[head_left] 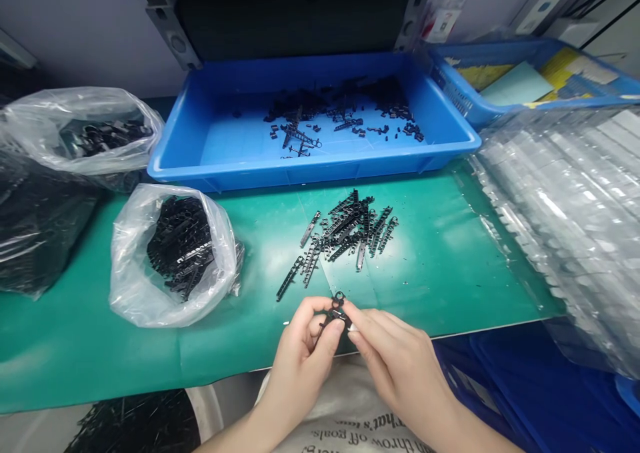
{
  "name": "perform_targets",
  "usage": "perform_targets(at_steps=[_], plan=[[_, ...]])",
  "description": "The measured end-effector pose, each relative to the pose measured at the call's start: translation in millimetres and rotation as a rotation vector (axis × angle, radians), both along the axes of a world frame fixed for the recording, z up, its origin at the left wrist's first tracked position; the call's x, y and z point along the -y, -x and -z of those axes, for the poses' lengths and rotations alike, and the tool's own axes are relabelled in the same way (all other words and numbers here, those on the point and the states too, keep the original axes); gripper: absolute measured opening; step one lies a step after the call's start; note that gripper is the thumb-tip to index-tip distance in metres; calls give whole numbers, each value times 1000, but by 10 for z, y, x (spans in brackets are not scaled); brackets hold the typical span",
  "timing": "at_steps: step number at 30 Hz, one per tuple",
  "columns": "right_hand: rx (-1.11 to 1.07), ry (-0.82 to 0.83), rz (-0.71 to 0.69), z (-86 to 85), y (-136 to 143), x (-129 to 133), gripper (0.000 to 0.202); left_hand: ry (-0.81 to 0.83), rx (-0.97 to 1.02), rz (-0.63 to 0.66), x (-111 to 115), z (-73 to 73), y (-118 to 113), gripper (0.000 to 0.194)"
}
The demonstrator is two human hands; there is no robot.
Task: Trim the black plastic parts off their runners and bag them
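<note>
Close to the table's front edge, my left hand (309, 353) pinches a small black plastic part (339, 301) between thumb and index finger. A ring shape shows at the part's upper end; much of the rest is hidden by the fingers. My right hand (395, 350) closes on the same part from the other side, its fingertips touching it. Just beyond both hands lies a loose pile of black ladder-like plastic strips (345, 223) on the green mat (430, 260).
A blue tray (315, 171) with scattered black pieces stands behind the pile. Plastic bags of black parts (123, 266) (83, 163) sit at left. Stacked clear plastic trays (575, 206) and a blue basket (455, 86) occupy the right. Below the table is a bin (210, 406) of black pieces.
</note>
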State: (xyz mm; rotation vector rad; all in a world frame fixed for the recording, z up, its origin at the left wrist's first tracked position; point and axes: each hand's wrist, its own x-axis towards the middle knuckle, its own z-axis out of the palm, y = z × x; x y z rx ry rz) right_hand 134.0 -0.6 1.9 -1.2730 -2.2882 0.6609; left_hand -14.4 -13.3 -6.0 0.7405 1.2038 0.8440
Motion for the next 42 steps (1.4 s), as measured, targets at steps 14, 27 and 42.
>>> perform_targets(at_steps=[14, 27, 42], plan=[[-113, 67, 88, 85, 84, 65, 33, 45, 37, -17, 5, -15, -86, 29], [-204, 216, 101, 74, 46, 11, 30, -45, -193, -153, -29, -86, 341, 27], [-196, 291, 88, 94, -11, -5, 28, -5, -129, -345, -194, -99, 415, 44]])
